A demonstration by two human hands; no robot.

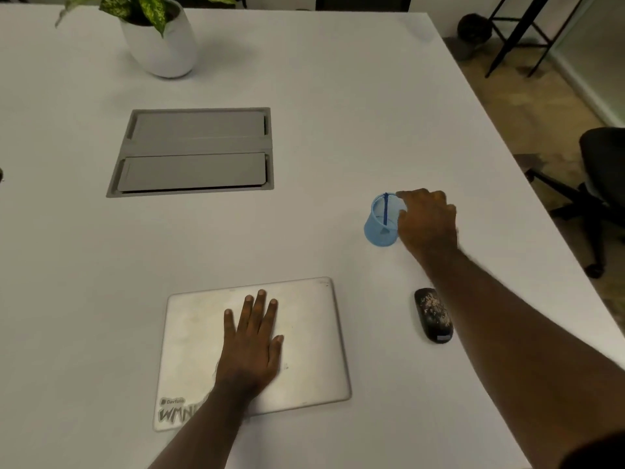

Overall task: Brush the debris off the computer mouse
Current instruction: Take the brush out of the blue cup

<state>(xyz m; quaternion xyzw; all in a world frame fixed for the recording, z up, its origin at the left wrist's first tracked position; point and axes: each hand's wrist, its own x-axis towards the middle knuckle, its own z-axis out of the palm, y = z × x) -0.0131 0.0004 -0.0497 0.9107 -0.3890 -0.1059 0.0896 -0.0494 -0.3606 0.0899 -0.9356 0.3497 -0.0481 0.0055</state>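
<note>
Much bare table (338,113) beyond mouse (434,315)

Setting: office or meeting room. Evidence: large white table (338,96) with a recessed grey cable box (194,152) under 2 closed flaps set into its top. Closed silver laptop (304,333) with stickers near the front edge; black computer mouse (434,315) just to its right; blue mesh pen cup (380,221) farther back. Potted plant (159,35) at the far end. Black swivel chair (598,184) on a wheeled base beside the table, on carpeted floor (541,96).
</note>
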